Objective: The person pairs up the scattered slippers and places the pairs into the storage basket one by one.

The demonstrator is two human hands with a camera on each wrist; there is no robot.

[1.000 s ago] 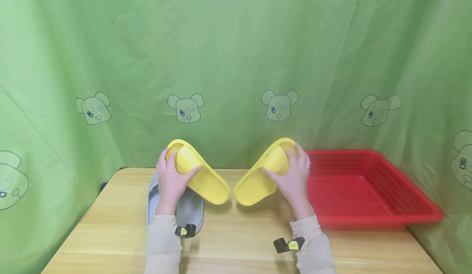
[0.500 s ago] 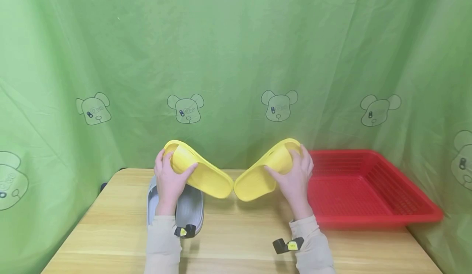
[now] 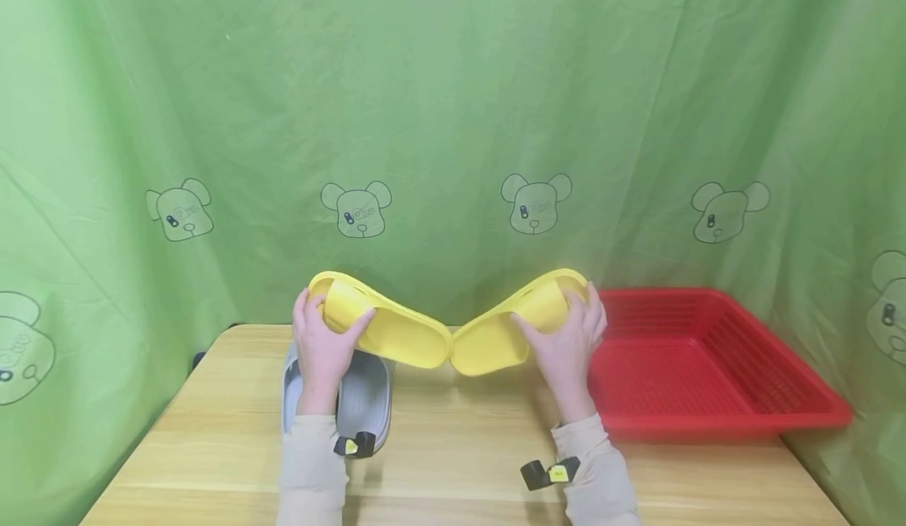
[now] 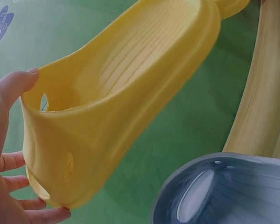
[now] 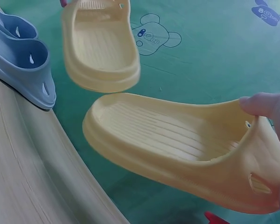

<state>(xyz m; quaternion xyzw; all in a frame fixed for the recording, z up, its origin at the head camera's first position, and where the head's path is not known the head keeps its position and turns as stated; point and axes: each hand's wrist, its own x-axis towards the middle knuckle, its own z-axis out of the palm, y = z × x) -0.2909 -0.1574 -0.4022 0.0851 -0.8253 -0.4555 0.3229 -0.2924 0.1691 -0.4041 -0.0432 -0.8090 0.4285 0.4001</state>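
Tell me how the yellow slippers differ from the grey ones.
The yellow slippers are held up by the left hand and right hand; the grey slippers rest on the table. The yellow slippers' toes point apart; the grey slippers stand side by side. Both pairs have open backs and slotted straps.

Two yellow slippers point(image 3: 394, 331), tilted, heels together
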